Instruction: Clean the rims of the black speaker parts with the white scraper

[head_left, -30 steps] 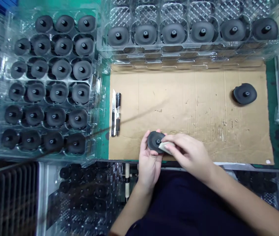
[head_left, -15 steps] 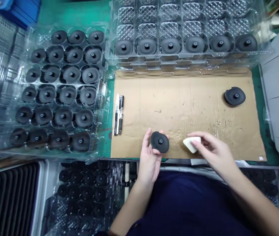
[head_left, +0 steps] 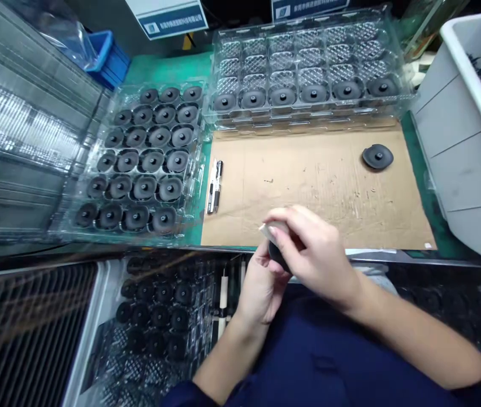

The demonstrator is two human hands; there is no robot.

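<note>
In my left hand point(head_left: 261, 288) is a black rounded plastic part point(head_left: 277, 257), held tilted near the front edge of the cardboard and partly covered by my fingers. My right hand point(head_left: 314, 249) pinches a small off-white block point(head_left: 271, 229), which lies against or just over the upper edge of the black part. Whether the two touch is hard to see behind the fingers. Another black part point(head_left: 378, 156), with a short stud in its middle, lies alone at the right of the cardboard sheet point(head_left: 291, 175).
A clear tray point(head_left: 201, 186) filled with similar black parts stands at left. Behind the cardboard, another clear tray point(head_left: 308, 110) holds a front row of them. A pen point(head_left: 217, 186) and a craft knife point(head_left: 211, 192) lie on the cardboard. A grey bin point(head_left: 456, 141) stands at right.
My right hand has moved left with the off-white block, onto the black part. My left hand has tipped that part from face-up to tilted. The camera view has shifted, showing more at the back.
</note>
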